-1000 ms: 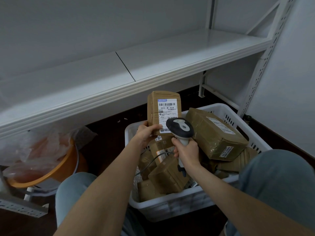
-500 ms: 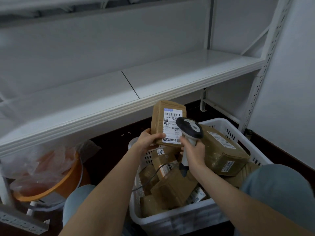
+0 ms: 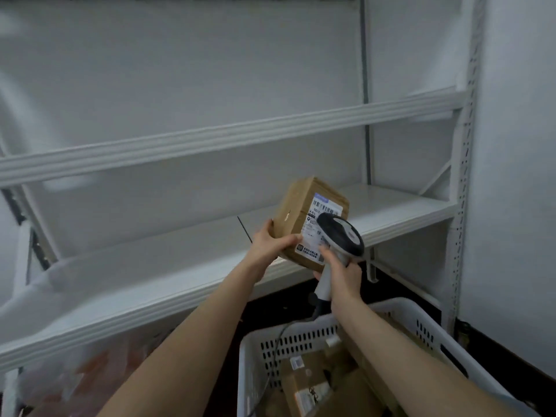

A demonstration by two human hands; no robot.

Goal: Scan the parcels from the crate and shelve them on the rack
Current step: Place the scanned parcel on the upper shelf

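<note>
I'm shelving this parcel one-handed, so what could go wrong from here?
The left hand grips the parcel by one corner, so it may slip before the shelf. The scanner in the right hand is close enough to knock it. Its cable trails into the crate and might snag.

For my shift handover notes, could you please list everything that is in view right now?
rack: one, white, two shelves in view, ahead
crate: one, white, bottom right
parcels in crate: several, brown, partly hidden
held parcel: one, brown with white label, raised before the rack
scanner: one, white and dark, head over the label
cable: one, dark, from scanner towards crate
plastic bag: one, clear, blurred, bottom left
left hand: grips held parcel's lower edge
right hand: grips scanner handle
</note>
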